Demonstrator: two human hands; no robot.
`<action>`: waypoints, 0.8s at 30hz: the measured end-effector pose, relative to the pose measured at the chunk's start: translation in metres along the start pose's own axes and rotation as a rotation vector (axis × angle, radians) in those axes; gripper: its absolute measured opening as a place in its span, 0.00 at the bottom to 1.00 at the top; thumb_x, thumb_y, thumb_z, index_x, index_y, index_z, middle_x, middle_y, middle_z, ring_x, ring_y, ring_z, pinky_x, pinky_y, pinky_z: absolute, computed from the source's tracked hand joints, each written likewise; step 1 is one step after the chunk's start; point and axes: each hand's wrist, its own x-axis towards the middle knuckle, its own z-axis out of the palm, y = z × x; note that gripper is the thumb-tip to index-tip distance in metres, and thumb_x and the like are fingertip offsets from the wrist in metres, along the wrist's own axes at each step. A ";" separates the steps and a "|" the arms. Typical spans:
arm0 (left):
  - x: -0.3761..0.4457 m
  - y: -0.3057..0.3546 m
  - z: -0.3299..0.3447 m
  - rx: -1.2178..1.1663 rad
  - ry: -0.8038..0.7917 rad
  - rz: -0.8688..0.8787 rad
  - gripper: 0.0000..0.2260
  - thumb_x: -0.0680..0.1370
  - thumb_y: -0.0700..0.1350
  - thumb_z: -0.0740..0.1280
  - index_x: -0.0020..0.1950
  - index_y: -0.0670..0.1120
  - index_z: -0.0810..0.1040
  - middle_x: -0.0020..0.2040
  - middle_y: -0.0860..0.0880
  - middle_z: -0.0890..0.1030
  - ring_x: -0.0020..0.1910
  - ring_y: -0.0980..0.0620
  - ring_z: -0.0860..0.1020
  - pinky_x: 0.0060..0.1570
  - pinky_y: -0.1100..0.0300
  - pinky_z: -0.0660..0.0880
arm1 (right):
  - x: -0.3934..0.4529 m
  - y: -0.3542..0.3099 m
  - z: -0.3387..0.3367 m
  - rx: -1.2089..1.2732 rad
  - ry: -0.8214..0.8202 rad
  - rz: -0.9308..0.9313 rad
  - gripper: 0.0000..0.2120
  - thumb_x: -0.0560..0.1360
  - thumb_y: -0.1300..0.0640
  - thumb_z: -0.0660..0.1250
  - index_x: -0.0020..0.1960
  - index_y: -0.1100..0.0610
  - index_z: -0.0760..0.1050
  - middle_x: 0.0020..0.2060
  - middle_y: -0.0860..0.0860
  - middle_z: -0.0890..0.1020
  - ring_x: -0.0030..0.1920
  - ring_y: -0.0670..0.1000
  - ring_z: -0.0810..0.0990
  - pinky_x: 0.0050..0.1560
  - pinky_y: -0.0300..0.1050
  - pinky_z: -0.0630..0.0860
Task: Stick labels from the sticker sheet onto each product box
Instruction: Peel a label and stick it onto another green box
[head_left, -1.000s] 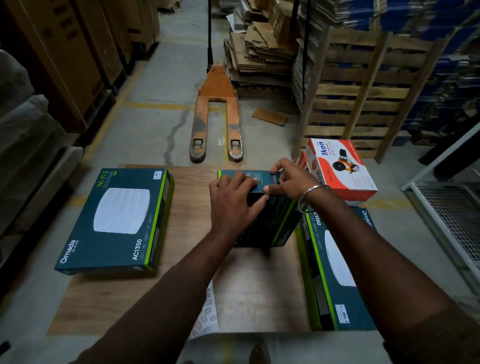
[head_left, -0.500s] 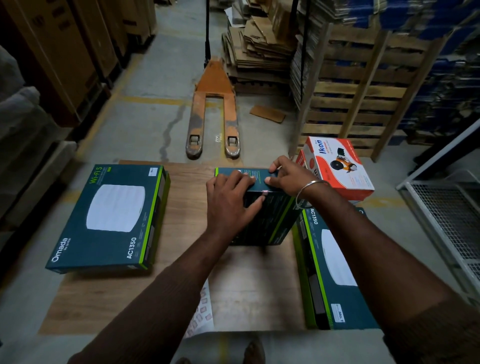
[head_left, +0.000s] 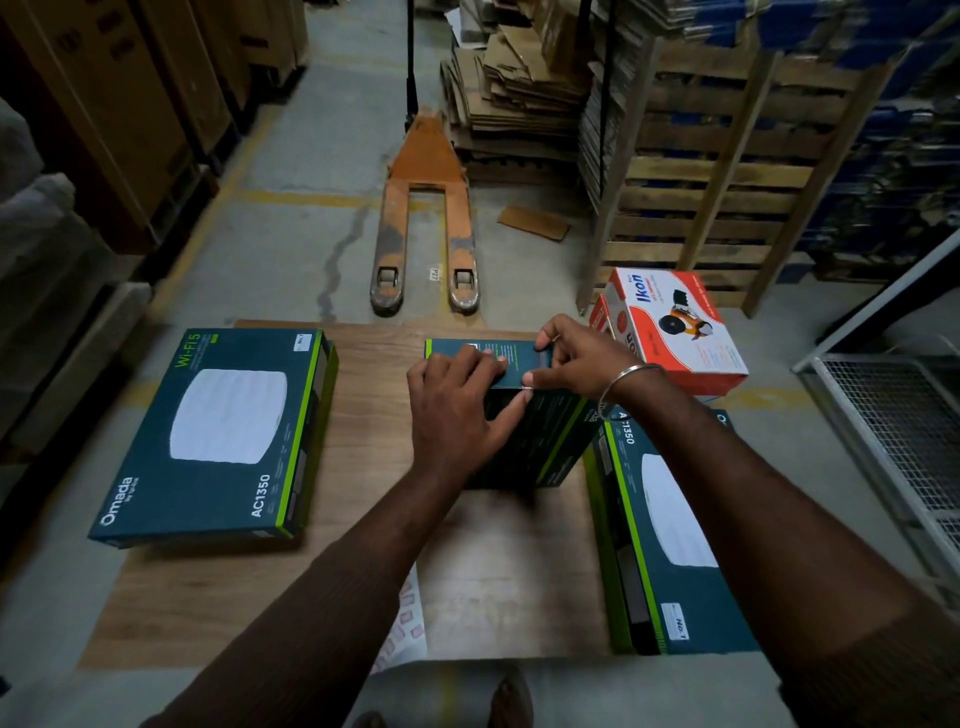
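Observation:
A teal product box (head_left: 524, 447) stands on edge in the middle of the wooden board (head_left: 498, 566). My left hand (head_left: 457, 410) holds it, fingers bent over its top face and thumb on the near face. My right hand (head_left: 576, 353) grips the box's top from the right, fingers curled at the far edge and thumb tip on the near edge. A flat teal box (head_left: 223, 431) at left carries a small white label (head_left: 302, 340). Another teal box (head_left: 670, 530) at right bears a label (head_left: 678, 626). The sticker sheet (head_left: 405, 623) peeks out under my left forearm.
A red and white box (head_left: 675, 327) lies just beyond my right hand. An orange pallet jack (head_left: 423, 218) stands on the floor ahead. Wooden pallets (head_left: 701, 171) and flattened cardboard (head_left: 514, 88) rise at back right. A wire cage (head_left: 893, 431) borders the right.
Both hands stay on the standing box. My right thumb has shifted slightly along its top near edge. The view has tilted down a little.

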 end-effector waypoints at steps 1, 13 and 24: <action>0.000 0.000 0.000 0.000 0.002 0.001 0.17 0.77 0.63 0.71 0.57 0.52 0.81 0.54 0.53 0.78 0.51 0.48 0.72 0.51 0.52 0.62 | 0.000 0.000 0.000 -0.008 -0.001 -0.001 0.22 0.72 0.42 0.78 0.57 0.46 0.71 0.40 0.50 0.81 0.41 0.52 0.80 0.43 0.52 0.75; 0.005 -0.001 -0.001 -0.016 -0.001 -0.002 0.17 0.77 0.63 0.72 0.56 0.53 0.82 0.53 0.55 0.78 0.50 0.49 0.72 0.50 0.54 0.58 | -0.008 0.003 -0.003 0.054 0.068 -0.099 0.16 0.73 0.46 0.77 0.56 0.47 0.75 0.41 0.53 0.82 0.42 0.55 0.81 0.42 0.51 0.75; 0.003 0.000 -0.002 -0.013 -0.035 -0.013 0.17 0.77 0.63 0.71 0.58 0.53 0.81 0.55 0.54 0.78 0.51 0.49 0.72 0.50 0.53 0.61 | -0.010 -0.004 -0.005 -0.065 0.039 -0.096 0.19 0.74 0.42 0.76 0.58 0.47 0.73 0.39 0.50 0.80 0.40 0.52 0.79 0.40 0.48 0.71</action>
